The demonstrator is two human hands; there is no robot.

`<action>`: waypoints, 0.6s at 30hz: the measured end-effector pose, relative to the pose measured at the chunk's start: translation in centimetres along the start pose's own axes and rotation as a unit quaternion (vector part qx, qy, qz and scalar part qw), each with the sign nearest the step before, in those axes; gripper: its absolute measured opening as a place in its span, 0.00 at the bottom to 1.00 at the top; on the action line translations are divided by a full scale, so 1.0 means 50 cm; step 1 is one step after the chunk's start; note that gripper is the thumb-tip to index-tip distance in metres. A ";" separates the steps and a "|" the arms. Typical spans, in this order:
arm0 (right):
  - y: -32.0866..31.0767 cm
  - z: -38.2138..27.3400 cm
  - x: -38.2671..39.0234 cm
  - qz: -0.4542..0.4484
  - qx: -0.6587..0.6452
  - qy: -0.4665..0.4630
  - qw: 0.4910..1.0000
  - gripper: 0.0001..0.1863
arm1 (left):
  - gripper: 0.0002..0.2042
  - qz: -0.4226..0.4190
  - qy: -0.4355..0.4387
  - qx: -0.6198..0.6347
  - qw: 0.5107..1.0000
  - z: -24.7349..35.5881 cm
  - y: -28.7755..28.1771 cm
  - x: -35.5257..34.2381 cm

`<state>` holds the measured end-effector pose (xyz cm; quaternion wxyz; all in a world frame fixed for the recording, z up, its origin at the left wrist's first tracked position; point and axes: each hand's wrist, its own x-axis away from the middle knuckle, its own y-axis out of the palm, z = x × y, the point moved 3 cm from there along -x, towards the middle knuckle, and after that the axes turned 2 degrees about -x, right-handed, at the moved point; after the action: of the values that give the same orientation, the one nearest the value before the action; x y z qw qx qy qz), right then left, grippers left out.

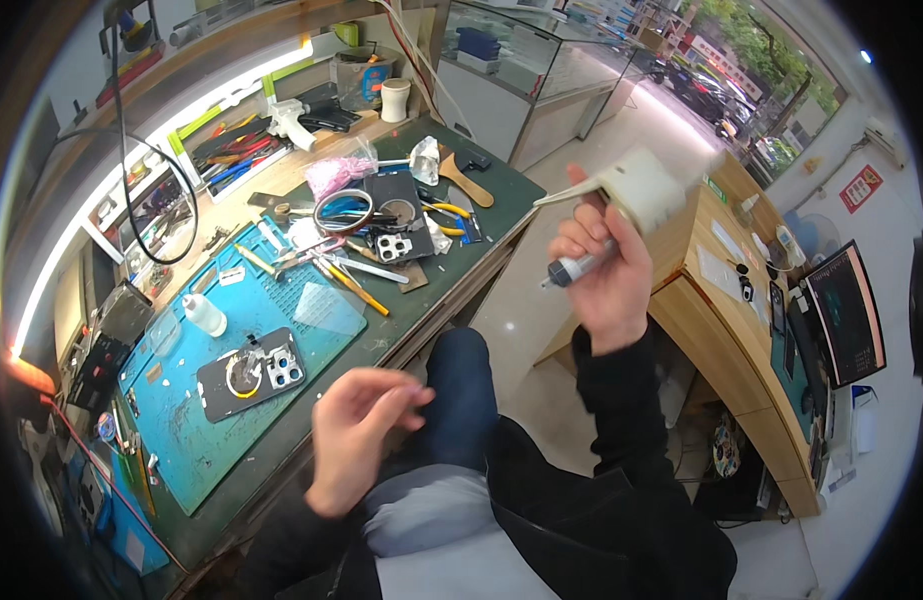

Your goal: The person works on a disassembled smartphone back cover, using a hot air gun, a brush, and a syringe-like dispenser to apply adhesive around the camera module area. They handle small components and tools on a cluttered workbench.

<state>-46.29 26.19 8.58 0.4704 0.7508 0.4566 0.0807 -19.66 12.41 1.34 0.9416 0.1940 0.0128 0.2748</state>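
Note:
My right hand [609, 265] is raised off the right edge of the bench, its fingers wrapped round a cream-white blocky tool [643, 190] with a thin prong on its left side. A grey cylinder with a black end and narrow tip [578, 267] sticks out below the fingers; whether it belongs to the tool I cannot tell. Over my lap, my left hand [366, 432] is loosely closed, thumb near the bent fingers, with nothing visible in it. Nearest to it, a dark phone back [221, 388] with a yellow-edged ring and camera block lies on the blue mat [191, 450].
A white squeeze bottle [203, 315] stands on the mat. Behind it lie tweezers, tape rolls [343, 212], another phone back [393, 246], pliers [451, 210] and a wooden paddle [467, 182]. A white gun-shaped tool [291, 124] rests farther back. At right stands a wooden desk [721, 320] with a monitor [843, 310].

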 end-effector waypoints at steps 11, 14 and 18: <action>0.059 0.189 0.105 -0.005 -0.191 -0.016 0.982 0.27 | 0.05 -0.050 0.012 0.287 0.957 -0.074 0.090 -0.036; 0.053 0.199 0.107 0.014 -0.190 -0.004 0.982 0.26 | 0.05 -0.056 0.021 0.294 0.954 -0.075 0.087 -0.031; 0.059 0.206 0.106 0.010 -0.176 -0.004 0.984 0.27 | 0.06 -0.051 0.030 0.281 0.958 -0.076 0.078 -0.028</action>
<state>-35.81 23.30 3.64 0.5961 0.6612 0.4261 0.1614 -23.35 16.06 -0.82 0.8613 0.4413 0.1279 0.2170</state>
